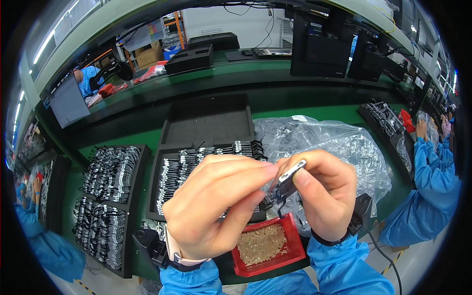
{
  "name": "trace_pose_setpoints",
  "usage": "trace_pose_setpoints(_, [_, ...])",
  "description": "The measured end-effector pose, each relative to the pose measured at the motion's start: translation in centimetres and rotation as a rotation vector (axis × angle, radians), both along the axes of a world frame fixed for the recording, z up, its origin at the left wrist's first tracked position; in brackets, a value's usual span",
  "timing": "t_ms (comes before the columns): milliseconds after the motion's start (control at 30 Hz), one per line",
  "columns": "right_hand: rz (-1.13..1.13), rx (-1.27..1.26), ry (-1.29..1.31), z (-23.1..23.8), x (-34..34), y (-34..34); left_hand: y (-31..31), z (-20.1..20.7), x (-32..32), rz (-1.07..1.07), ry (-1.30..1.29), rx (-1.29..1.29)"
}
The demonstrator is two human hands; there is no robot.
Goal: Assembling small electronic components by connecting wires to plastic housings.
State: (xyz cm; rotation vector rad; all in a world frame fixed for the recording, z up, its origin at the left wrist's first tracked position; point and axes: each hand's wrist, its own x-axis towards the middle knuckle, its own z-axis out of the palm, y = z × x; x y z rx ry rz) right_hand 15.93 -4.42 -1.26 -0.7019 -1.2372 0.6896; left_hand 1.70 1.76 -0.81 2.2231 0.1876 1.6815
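Observation:
Between my hands, above the red bin, is a small black part with a silver-white end face (292,172) and a short black cable hanging below it. My right hand (328,194) grips it between thumb and curled fingers, its pale end turned up. From the other side my left hand (211,199) closes in a pinch at the part's dark side; its fingertips partly hide what they touch. Below them the red bin (296,243) contains many small tan pieces. Just behind my left hand lies a black foam tray (156,184) with rows of similar black-and-silver parts.
Clear plastic bags (339,147) spread over the green bench behind my right hand. Another loaded black tray (129,241) stands at left, and one more (393,132) at far right. Co-workers in blue sleeves (427,191) work on both sides. Dark monitors (319,49) stand at the back.

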Motion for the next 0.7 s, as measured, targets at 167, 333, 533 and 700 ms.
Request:
trace_pose_setpoints(167, [0.075,0.085,0.032,0.0,0.4,0.5,-0.4,0.3,0.0,-0.024,0.07,-0.061])
trace_pose_setpoints(333, [-0.022,0.19,-0.084,-0.4,0.5,1.3,-0.8,0.2,0.4,0.075,0.014,-0.138])
trace_pose_setpoints(533, [0.052,0.066,-0.032,-0.2,0.5,1.2,-1.3,0.6,-0.2,0.042,0.101,-0.118])
trace_pose_setpoints(700, [0.34,-0.102,0.134,-0.5,1.0,1.4,-1.4,0.8,0.3,-0.008,0.085,-0.015])
